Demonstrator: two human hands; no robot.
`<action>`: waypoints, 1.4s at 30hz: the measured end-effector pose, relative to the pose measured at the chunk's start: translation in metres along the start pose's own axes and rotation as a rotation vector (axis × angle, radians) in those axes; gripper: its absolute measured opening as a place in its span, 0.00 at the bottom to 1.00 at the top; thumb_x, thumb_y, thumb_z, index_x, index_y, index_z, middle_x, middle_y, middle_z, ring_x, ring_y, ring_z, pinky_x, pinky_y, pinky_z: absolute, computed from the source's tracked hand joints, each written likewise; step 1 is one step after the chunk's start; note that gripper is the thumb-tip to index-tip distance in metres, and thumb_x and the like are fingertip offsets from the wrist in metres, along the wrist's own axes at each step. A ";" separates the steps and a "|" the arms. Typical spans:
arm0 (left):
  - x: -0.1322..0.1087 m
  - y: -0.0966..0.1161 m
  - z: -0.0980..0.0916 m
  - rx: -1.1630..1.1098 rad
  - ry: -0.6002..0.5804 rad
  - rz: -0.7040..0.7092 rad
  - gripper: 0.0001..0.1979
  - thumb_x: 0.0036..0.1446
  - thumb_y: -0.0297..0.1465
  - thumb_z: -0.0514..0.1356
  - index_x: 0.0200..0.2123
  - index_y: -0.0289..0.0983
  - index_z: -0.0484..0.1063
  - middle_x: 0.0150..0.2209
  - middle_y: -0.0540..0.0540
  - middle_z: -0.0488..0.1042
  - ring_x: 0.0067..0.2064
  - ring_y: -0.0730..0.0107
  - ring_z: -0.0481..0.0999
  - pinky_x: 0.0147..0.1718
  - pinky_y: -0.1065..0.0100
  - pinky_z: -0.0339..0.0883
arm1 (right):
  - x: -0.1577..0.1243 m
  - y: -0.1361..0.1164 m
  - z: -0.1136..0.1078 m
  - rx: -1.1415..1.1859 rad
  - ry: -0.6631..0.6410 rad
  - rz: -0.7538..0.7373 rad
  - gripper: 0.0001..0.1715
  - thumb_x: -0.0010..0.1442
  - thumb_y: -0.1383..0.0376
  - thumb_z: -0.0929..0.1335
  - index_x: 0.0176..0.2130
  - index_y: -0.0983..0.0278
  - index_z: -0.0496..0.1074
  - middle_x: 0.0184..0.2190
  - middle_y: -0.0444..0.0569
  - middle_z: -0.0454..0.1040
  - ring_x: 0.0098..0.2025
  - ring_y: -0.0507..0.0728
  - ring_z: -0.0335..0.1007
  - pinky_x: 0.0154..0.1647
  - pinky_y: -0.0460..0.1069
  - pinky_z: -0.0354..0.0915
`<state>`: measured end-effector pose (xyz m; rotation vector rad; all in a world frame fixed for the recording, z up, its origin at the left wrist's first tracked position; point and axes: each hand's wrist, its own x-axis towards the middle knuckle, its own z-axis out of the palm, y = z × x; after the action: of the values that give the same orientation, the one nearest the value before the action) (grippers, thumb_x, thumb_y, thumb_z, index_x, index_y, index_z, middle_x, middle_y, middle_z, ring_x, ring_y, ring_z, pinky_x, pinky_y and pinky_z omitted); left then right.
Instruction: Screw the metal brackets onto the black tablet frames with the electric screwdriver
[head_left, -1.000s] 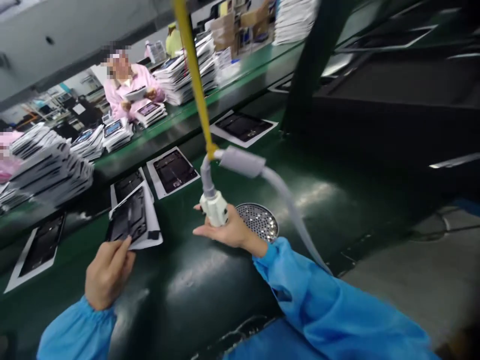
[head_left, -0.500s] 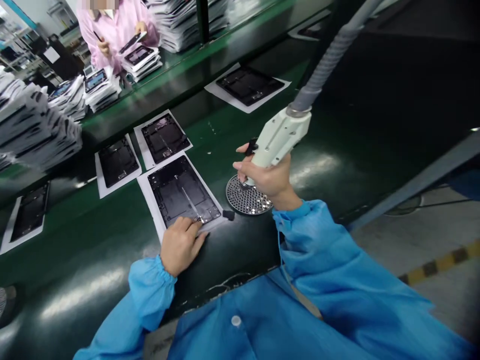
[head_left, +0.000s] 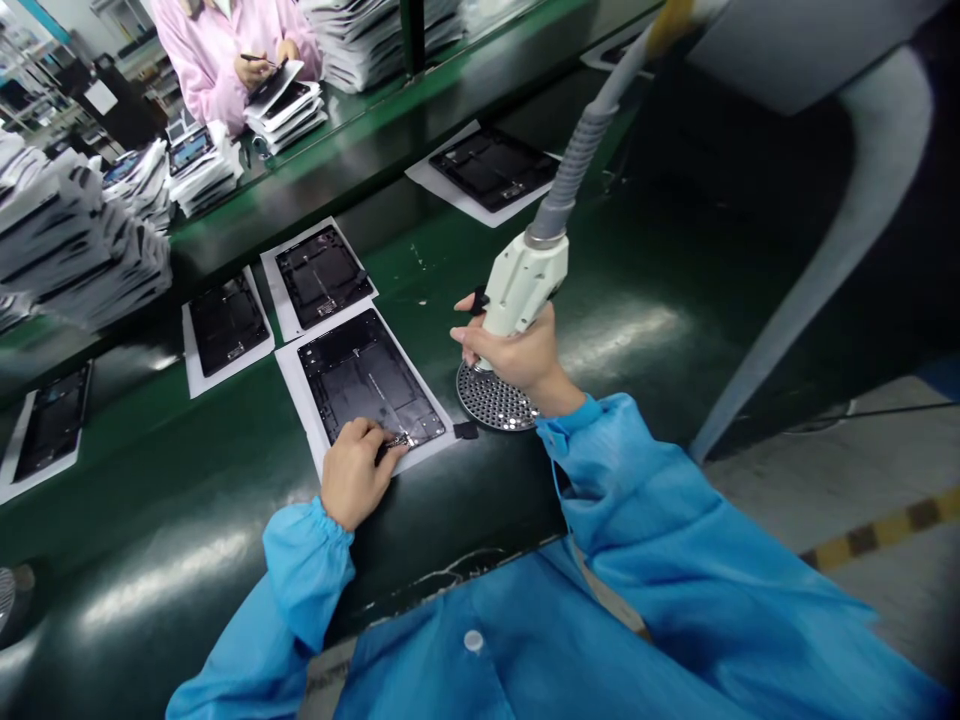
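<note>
My right hand (head_left: 525, 352) is wrapped round a pale electric screwdriver (head_left: 523, 285) with a black lever. Its lower end stands over a perforated round metal plate (head_left: 491, 398) with shiny bits in some holes; the tip is hidden by my fingers. My left hand (head_left: 355, 472) rests at the near edge of an open tablet housing (head_left: 360, 375), a black shell on a white sheet (head_left: 296, 390). Its fingers are bent with the thumb close to them, gripping near the small metal parts at that edge. A small black tab (head_left: 466, 430) lies beside the sheet's right corner.
More tablet housings on sheets lie on the green bench (head_left: 172, 440), one at the back (head_left: 491, 165). A ribbed hose (head_left: 577, 160) rises from the screwdriver; a thick grey tube (head_left: 817, 270) curves down at right. Opposite, a person in pink (head_left: 217, 65) works beside paper stacks (head_left: 71, 240).
My right hand and the screwdriver have shifted left, and the screwdriver stands more upright. My left thumb has drawn closer to its fingers. The person opposite has brought both hands together.
</note>
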<state>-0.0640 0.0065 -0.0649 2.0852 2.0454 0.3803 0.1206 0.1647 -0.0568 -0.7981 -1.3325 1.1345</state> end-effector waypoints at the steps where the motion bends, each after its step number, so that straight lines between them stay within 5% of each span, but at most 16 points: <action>1: 0.004 0.001 -0.001 -0.015 -0.027 -0.009 0.10 0.60 0.37 0.60 0.37 0.36 0.76 0.38 0.44 0.74 0.41 0.62 0.74 0.40 0.63 0.69 | 0.000 0.001 0.000 0.000 0.000 0.002 0.09 0.44 0.68 0.72 0.30 0.63 0.72 0.12 0.37 0.68 0.14 0.51 0.63 0.17 0.48 0.63; 8: 0.017 0.000 -0.010 -0.217 -0.113 -0.115 0.07 0.57 0.33 0.63 0.29 0.37 0.73 0.26 0.51 0.74 0.29 0.71 0.72 0.29 0.70 0.64 | -0.001 0.000 0.001 0.010 -0.011 0.020 0.09 0.44 0.68 0.72 0.30 0.63 0.71 0.12 0.37 0.67 0.13 0.51 0.63 0.17 0.48 0.63; 12: 0.017 -0.005 -0.007 -0.345 -0.048 -0.144 0.07 0.56 0.33 0.63 0.28 0.37 0.73 0.22 0.53 0.73 0.23 0.76 0.70 0.25 0.73 0.61 | 0.000 0.002 0.001 -0.008 -0.021 0.012 0.08 0.45 0.68 0.72 0.30 0.64 0.71 0.13 0.38 0.67 0.14 0.51 0.63 0.18 0.48 0.63; 15: 0.018 -0.005 -0.003 -0.404 0.095 -0.124 0.06 0.55 0.33 0.64 0.27 0.37 0.75 0.22 0.53 0.74 0.23 0.76 0.70 0.25 0.74 0.63 | 0.000 0.001 0.001 -0.010 -0.015 0.004 0.08 0.45 0.68 0.72 0.31 0.64 0.72 0.13 0.38 0.68 0.14 0.51 0.64 0.18 0.48 0.64; 20: 0.030 0.000 -0.006 -0.451 0.561 -0.153 0.08 0.55 0.35 0.64 0.29 0.37 0.77 0.26 0.51 0.77 0.27 0.76 0.73 0.28 0.73 0.66 | -0.005 -0.011 0.000 0.029 0.049 -0.006 0.12 0.43 0.70 0.75 0.31 0.62 0.73 0.14 0.38 0.68 0.14 0.50 0.63 0.16 0.47 0.62; 22: 0.035 0.001 -0.009 -0.478 0.613 -0.156 0.08 0.55 0.35 0.64 0.30 0.36 0.77 0.27 0.50 0.78 0.27 0.76 0.72 0.28 0.73 0.66 | -0.007 -0.015 -0.001 0.037 0.063 -0.010 0.12 0.43 0.70 0.76 0.30 0.62 0.73 0.14 0.38 0.67 0.14 0.51 0.64 0.16 0.48 0.62; 33: -0.005 -0.001 -0.005 -0.413 -0.061 -0.276 0.06 0.56 0.32 0.63 0.30 0.37 0.78 0.23 0.52 0.74 0.24 0.76 0.68 0.25 0.72 0.61 | -0.015 -0.024 -0.003 0.024 -0.019 -0.057 0.10 0.49 0.67 0.76 0.32 0.59 0.73 0.15 0.41 0.67 0.16 0.52 0.65 0.20 0.51 0.65; 38: 0.001 0.007 0.002 -0.205 -0.056 -0.234 0.07 0.55 0.35 0.65 0.33 0.37 0.77 0.35 0.47 0.74 0.29 0.73 0.71 0.30 0.69 0.64 | -0.027 -0.034 0.004 0.021 -0.067 -0.027 0.12 0.50 0.62 0.77 0.33 0.58 0.72 0.16 0.42 0.67 0.17 0.53 0.65 0.20 0.53 0.65; 42: -0.002 0.009 0.009 -0.156 -0.031 -0.197 0.09 0.60 0.36 0.60 0.34 0.38 0.76 0.35 0.47 0.74 0.35 0.69 0.73 0.35 0.67 0.66 | -0.042 -0.042 0.021 0.087 -0.160 0.034 0.13 0.50 0.64 0.76 0.35 0.58 0.71 0.16 0.40 0.68 0.17 0.53 0.64 0.22 0.52 0.66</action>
<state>-0.0524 0.0044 -0.0707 1.7717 2.1057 0.4549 0.1115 0.1095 -0.0287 -0.6805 -1.3953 1.2967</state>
